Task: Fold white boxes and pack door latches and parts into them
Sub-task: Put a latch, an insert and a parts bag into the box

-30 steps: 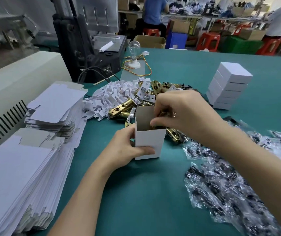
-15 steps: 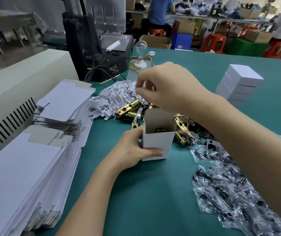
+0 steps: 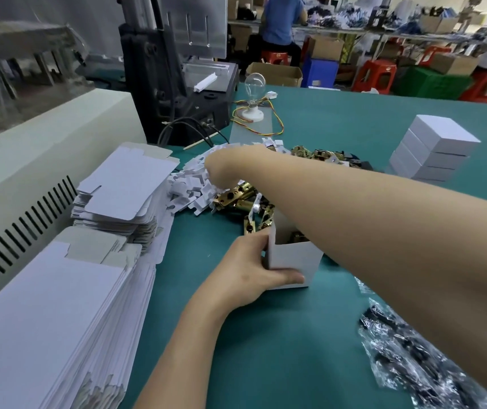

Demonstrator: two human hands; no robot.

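A: What lies nearest the viewer?
B: A stack of flat box blanks (image 3: 44,320) at near left on the green worktop (image 3: 295,343), and bagged black parts (image 3: 413,361) at near right.
A: And the hands?
B: The left hand (image 3: 248,276) grips an upright, open-topped white box (image 3: 292,256) at centre, thumb across its near face. A brass latch (image 3: 295,238) shows inside. The right hand (image 3: 224,169) reaches left over the box onto a heap of small white pieces (image 3: 187,188). Whether its fingers pinch one cannot be told.
A: Farther off?
B: The loose brass latches (image 3: 236,199) lie beside the heap, with closed white boxes (image 3: 434,152) stacked at far right.
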